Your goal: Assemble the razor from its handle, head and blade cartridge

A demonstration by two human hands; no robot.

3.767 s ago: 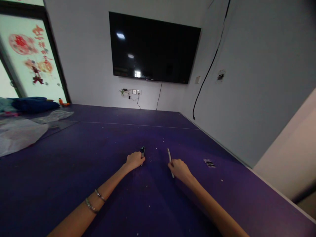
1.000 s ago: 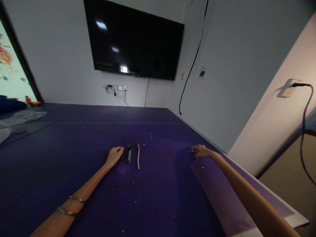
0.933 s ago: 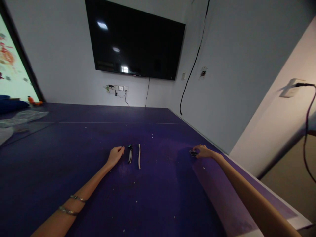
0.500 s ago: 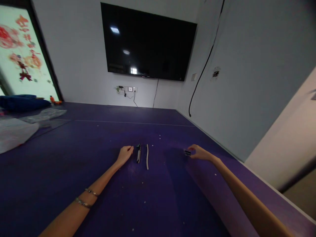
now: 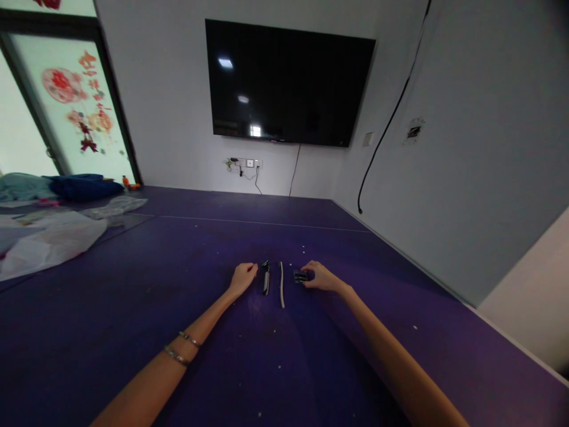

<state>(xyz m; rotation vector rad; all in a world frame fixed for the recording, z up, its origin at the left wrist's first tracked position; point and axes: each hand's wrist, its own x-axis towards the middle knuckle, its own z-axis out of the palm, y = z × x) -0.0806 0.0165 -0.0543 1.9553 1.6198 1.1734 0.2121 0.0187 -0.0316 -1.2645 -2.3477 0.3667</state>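
My right hand (image 5: pixel 320 276) pinches a small dark case with slots (image 5: pixel 300 277) between thumb and fingers, low over the purple surface; its exact kind is too small to tell. To its left lies a thin, slightly curved white stick (image 5: pixel 281 287) with a darker top end, toothbrush-like. A black and silver razor (image 5: pixel 266 279) lies alongside, roughly parallel to it, head pointing away from me. Just left of the razor, my left hand (image 5: pixel 242 279) rests with curled fingers, apart from the razor; nothing shows in it.
The purple surface (image 5: pixel 213 367) carries scattered white specks. At the left lie plastic sheets (image 5: pixel 57 243), a dark blue cloth (image 5: pixel 86 187) and a small orange object (image 5: pixel 128 182). A black cable (image 5: pixel 389 127) hangs along the right wall. A television (image 5: pixel 288 83) is mounted ahead.
My right hand has brought the small dark case leftward, close beside the white stick. My left hand stays by the razor. The view has turned slightly left.
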